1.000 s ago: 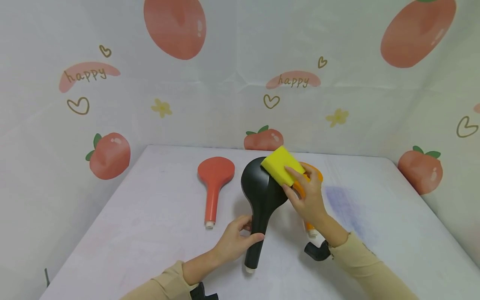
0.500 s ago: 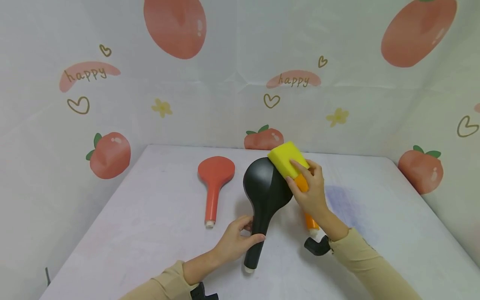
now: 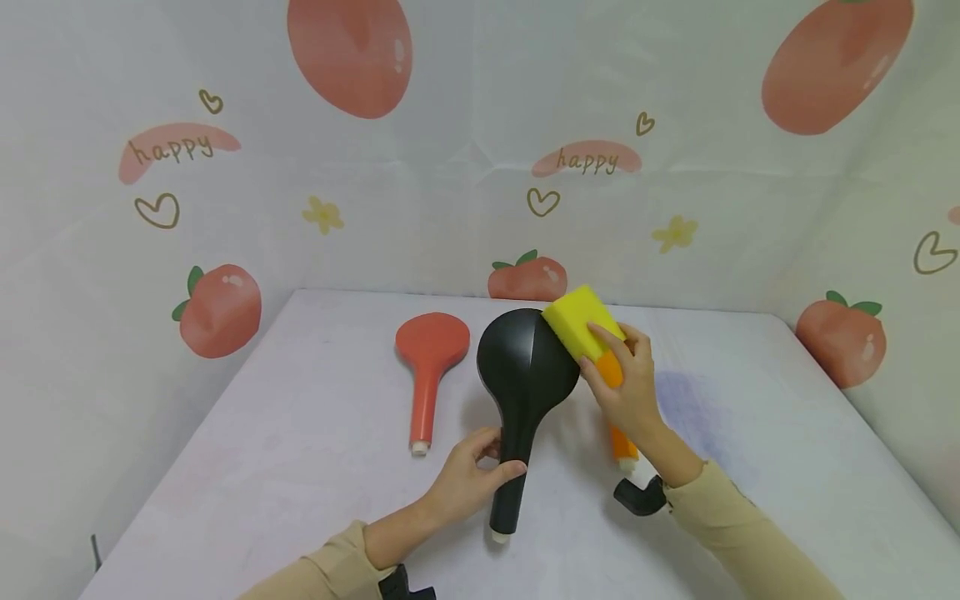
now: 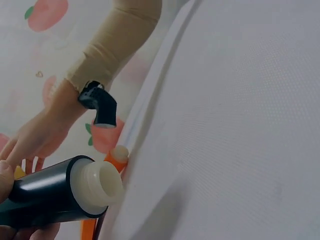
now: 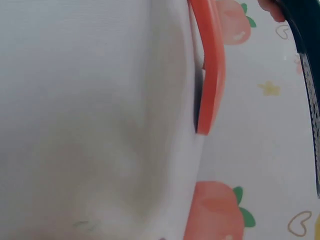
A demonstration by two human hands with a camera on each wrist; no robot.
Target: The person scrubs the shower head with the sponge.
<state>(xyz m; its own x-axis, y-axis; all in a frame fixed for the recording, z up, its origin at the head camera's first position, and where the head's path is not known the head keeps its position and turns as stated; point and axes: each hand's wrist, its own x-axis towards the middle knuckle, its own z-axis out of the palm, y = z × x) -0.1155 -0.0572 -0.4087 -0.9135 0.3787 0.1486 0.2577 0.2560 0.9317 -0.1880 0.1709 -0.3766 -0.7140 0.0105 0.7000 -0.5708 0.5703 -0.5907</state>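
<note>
My left hand (image 3: 468, 479) grips a black shower head (image 3: 525, 358) by the handle, its round back turned up, held above the table. In the left wrist view the white threaded end (image 4: 102, 182) of that handle points at the camera, with the thumb on top and fingers below. A yellow sponge (image 3: 581, 321) is pinched between the thumb and fingers of my right hand (image 3: 628, 383), its lower left edge right at the black head's upper right rim. Behind the right hand lies an orange shower head (image 3: 624, 442), mostly hidden.
A red shower head (image 3: 427, 367) lies on the white-covered table (image 3: 300, 467), left of the black one; its thin side shows in the right wrist view. A fruit-patterned cloth (image 3: 420, 192) hangs behind the table. Black camera mounts (image 3: 641, 496) stick out at both wrists.
The sponge has slid right, from over the black shower head's back to its right rim. The black shower head has swung slightly left. The left hand keeps its grip.
</note>
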